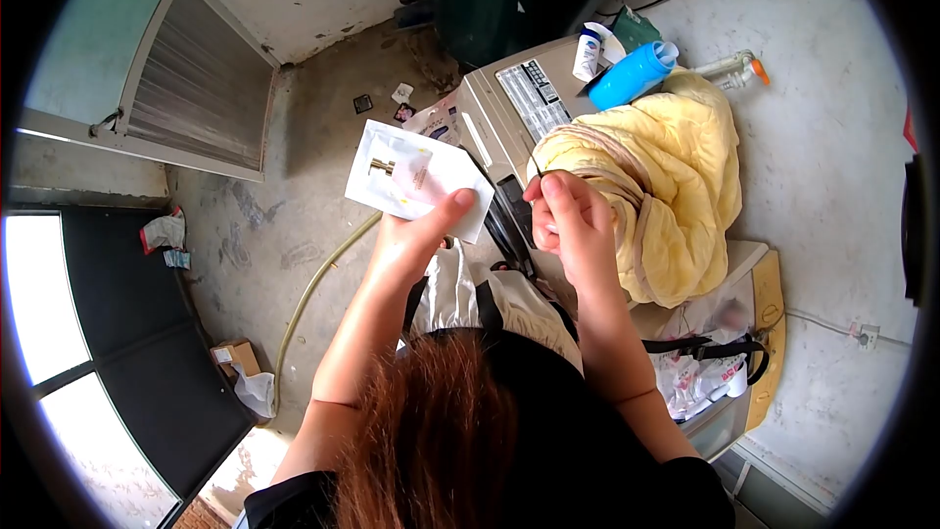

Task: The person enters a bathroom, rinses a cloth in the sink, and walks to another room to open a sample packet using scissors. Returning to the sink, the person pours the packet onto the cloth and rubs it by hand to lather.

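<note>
Above grey concrete floor (313, 176), the left hand (413, 243) grips a flat white printed packet (403, 159), whether opened unclear; the right hand (580, 225) pinches closed, contents unclear.

Black short-sleeved top (548, 431), with pale, light-coloured bottoms (519, 299) and bare, sleeveless forearms.

two bare hands (416, 243) (578, 223); one white printed flat packet (416, 174); one bright blue cylindrical bottle (629, 76); one small white cylindrical bottle (587, 56); one pale yellow quilted cloth bundle (685, 181); one long yellowish hose (312, 284); one brown cardboard box (242, 357).
</note>
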The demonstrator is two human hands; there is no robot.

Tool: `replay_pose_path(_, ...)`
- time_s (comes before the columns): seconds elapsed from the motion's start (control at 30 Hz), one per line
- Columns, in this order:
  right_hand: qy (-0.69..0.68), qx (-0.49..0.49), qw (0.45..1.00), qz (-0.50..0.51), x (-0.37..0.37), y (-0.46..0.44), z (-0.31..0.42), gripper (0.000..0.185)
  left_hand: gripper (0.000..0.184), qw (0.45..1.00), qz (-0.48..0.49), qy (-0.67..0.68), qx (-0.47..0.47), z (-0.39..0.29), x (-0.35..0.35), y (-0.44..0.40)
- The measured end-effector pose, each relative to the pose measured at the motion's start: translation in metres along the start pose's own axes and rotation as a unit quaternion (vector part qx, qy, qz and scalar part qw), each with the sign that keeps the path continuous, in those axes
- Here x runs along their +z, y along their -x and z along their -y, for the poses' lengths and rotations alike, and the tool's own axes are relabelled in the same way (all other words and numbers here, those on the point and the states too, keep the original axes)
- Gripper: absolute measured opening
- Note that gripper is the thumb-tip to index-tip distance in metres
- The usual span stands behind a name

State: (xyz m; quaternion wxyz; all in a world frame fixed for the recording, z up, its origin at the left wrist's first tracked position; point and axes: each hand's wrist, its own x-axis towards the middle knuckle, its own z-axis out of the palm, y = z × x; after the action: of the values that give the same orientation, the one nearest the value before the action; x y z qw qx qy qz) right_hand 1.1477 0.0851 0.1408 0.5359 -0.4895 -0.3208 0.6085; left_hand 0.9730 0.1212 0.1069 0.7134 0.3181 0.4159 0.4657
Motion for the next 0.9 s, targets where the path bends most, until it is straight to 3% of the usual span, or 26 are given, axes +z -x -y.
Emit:
replay_pose_path(0.13, 0.018, -0.024, 1.000, -0.005, -0.011, -0.015, 0.007, 0.021, 0.042, 1.000, -0.018, -0.009, -0.022, 0.000, -0.010, -0.002)
replay_pose_path(0.23, 0.166, -0.076, 0.982, -0.040, -0.021, -0.050, 0.014, 0.016, 0.046, 0.999, -0.022, 0.035, -0.017, -0.002, -0.011, 0.000)
replay_pose_path(0.33, 0.386, -0.123, 0.911, -0.072, -0.044, -0.105, 0.016, 0.024, 0.049, 0.998, -0.019, 0.066, -0.008, -0.001, -0.020, 0.000)
replay_pose_path(0.43, 0.483, -0.040, 0.869, -0.103, -0.055, -0.165, 0.008, 0.031, 0.050, 0.997, -0.031, 0.076, -0.009, 0.000, -0.032, 0.002)
replay_pose_path(0.53, 0.556, -0.033, 0.826, -0.092, -0.071, -0.220, -0.021, 0.031, 0.046, 0.996, -0.051, 0.070, -0.009, 0.002, -0.049, 0.005)
replay_pose_path(0.73, 0.716, 0.063, 0.688, -0.095, -0.094, -0.262, -0.101, 0.027, 0.049, 0.992, -0.100, 0.075, -0.024, 0.003, -0.100, 0.014)
replay_pose_path(0.9, 0.727, 0.075, 0.654, -0.195, -0.105, -0.244, -0.117, 0.029, 0.054, 0.986, -0.150, 0.073, -0.002, -0.001, -0.127, 0.026)
